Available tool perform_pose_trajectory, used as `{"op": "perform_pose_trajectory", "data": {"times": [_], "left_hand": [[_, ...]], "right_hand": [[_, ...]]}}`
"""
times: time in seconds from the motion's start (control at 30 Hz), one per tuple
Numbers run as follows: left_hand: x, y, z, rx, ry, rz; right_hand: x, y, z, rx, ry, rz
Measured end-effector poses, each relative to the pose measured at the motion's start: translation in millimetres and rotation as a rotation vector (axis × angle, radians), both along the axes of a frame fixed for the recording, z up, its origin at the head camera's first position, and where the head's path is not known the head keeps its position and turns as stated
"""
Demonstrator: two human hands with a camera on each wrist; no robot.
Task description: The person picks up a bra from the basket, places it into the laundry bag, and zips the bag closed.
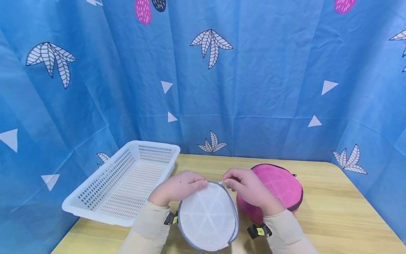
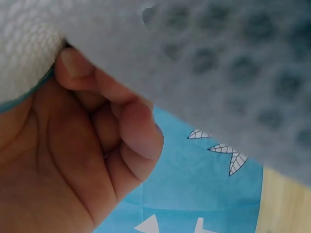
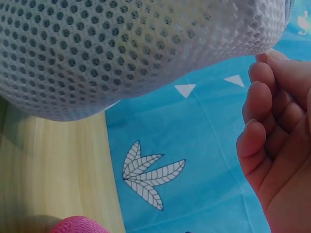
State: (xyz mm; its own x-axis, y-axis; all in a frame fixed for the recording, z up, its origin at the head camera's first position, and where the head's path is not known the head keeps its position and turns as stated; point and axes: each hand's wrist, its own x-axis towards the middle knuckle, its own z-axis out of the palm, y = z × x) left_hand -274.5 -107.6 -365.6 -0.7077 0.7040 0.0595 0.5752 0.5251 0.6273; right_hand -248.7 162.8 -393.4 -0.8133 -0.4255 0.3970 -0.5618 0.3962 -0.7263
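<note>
A round white mesh laundry bag [image 1: 209, 215] with grey edging is held up near the front of the table, in the middle of the head view. My left hand [image 1: 184, 184] grips its upper left edge between thumb and fingers; the left wrist view shows those fingers [image 2: 121, 107] curled at the bag's border. At the top right of the edging, my right hand [image 1: 245, 185] pinches the small white zipper pull [image 1: 221, 182]. In the right wrist view the thumb and forefinger meet at the mesh bag's [image 3: 121, 53] corner, and the pull is hidden.
A pink mesh laundry bag [image 1: 279, 183] with black edging lies to the right, partly behind my right hand. On the left stands a white plastic basket [image 1: 172, 155] with slotted walls. Blue patterned curtain [image 1: 269, 88] hangs behind the wooden table [image 1: 342, 211] and along both sides.
</note>
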Motion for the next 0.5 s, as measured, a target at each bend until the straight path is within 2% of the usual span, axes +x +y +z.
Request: {"op": "perform_pose_trajectory", "data": {"times": [0.1, 0.2, 0.33, 0.5], "left_hand": [[-0.4, -2.4, 0.7, 0.005, -0.017, 0.019], [-1.1, -4.3, 1.4, 0.007, 0.020, 0.036], [-2.2, -4.4, 1.8, 0.018, 0.103, 0.067], [-1.2, -1.0, 1.5, 0.034, 0.111, 0.083]], "right_hand": [[0.0, 0.7, -0.1, 0.007, 0.009, -0.010], [-0.1, 1.4, -0.1, 0.012, 0.019, -0.021], [-0.5, 2.1, 1.0, 0.004, 0.045, -0.043], [-1.4, 3.0, 1.8, -0.016, 0.049, -0.076]]}}
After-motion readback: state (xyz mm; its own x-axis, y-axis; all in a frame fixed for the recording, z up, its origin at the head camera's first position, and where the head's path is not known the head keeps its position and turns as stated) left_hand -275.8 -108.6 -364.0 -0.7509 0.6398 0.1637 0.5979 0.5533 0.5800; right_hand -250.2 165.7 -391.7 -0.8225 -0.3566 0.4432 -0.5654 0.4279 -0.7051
